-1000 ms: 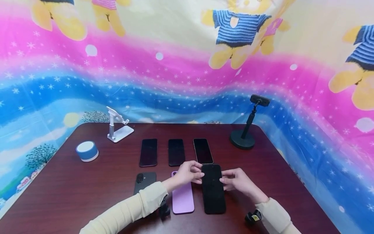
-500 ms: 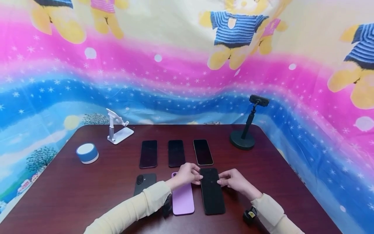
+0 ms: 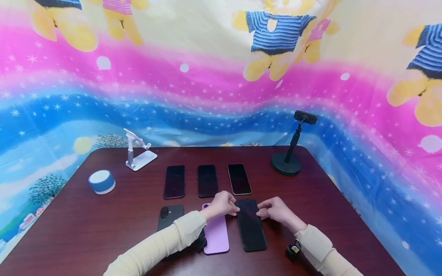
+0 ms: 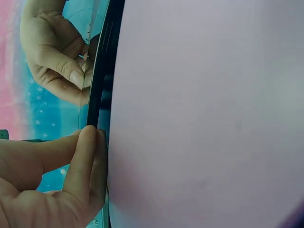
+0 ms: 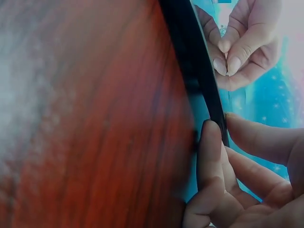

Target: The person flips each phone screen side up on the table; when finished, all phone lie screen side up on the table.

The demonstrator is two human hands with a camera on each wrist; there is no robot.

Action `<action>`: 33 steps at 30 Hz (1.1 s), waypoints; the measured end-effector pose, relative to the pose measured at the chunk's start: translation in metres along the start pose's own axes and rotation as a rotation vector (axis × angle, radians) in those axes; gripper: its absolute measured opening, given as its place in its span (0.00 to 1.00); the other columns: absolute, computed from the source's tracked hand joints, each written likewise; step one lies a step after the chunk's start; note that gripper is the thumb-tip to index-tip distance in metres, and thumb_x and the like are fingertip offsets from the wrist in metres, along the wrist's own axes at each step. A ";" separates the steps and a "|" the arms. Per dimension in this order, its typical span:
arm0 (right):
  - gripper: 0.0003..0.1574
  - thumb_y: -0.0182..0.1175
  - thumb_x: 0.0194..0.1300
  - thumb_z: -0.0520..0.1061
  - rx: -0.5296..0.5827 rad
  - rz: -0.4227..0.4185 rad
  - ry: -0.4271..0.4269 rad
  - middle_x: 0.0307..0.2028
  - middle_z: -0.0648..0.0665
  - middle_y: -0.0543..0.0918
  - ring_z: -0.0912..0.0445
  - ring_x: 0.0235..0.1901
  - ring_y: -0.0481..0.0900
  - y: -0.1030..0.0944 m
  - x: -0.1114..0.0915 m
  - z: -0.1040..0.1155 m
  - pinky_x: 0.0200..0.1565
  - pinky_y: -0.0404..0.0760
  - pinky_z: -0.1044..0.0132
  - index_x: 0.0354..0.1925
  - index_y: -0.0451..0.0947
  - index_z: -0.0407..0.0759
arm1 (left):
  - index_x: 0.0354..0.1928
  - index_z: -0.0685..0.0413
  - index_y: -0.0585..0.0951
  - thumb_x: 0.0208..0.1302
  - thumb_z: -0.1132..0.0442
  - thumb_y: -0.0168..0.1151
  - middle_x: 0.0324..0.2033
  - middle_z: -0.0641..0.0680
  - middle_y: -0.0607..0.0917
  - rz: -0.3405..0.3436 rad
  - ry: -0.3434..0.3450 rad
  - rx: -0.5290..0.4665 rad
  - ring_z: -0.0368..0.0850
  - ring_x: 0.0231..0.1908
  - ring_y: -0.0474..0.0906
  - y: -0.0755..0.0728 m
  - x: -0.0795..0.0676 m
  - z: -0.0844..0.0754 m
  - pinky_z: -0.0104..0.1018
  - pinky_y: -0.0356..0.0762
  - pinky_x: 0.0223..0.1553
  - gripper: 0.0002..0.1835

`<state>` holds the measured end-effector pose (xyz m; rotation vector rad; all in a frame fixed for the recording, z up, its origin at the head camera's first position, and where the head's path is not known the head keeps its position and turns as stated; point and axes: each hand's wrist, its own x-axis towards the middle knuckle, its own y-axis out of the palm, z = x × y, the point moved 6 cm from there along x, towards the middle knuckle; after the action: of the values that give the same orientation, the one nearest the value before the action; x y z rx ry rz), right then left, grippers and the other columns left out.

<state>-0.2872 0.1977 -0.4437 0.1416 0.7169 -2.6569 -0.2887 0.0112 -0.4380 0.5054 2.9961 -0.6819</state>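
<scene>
Just right of the purple smartphone (image 3: 217, 238), the black smartphone (image 3: 251, 227) is pinched at opposite long edges by the left hand (image 3: 222, 204) and right hand (image 3: 277, 212); good handling calls for an equally light grip each side, both edges level.

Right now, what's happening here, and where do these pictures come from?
No robot here: a person's left hand and right hand pinch the edges of a black smartphone. The wide picture comes from a camera on the person's head; the sideways close-ups come from wrist cameras. On the dark red table lie a lilac smartphone, a dark gray smartphone and, behind them, three smartphones in a row, screens up. Around them are a white phone stand, a black stand and a blue-and-white cylinder.
</scene>
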 end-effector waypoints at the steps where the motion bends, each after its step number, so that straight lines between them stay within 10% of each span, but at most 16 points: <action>1: 0.23 0.65 0.58 0.35 -0.004 -0.005 -0.001 0.36 0.32 0.86 0.49 0.32 0.87 0.000 0.000 0.000 0.39 0.85 0.56 0.49 0.76 0.20 | 0.41 0.75 0.78 0.54 0.73 0.68 0.27 0.64 0.87 0.001 -0.005 -0.003 0.52 0.27 0.87 0.000 0.000 0.001 0.35 0.85 0.37 0.14; 33: 0.25 0.66 0.56 0.36 0.046 -0.059 0.117 0.31 0.41 0.88 0.60 0.23 0.83 -0.002 0.003 -0.011 0.22 0.81 0.67 0.53 0.78 0.29 | 0.37 0.67 0.86 0.50 0.69 0.72 0.25 0.57 0.88 -0.053 0.011 0.071 0.45 0.28 0.87 -0.010 0.007 0.009 0.36 0.84 0.41 0.12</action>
<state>-0.2911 0.2035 -0.4528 0.2946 0.7063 -2.7413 -0.2986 0.0012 -0.4424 0.4355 3.0144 -0.7942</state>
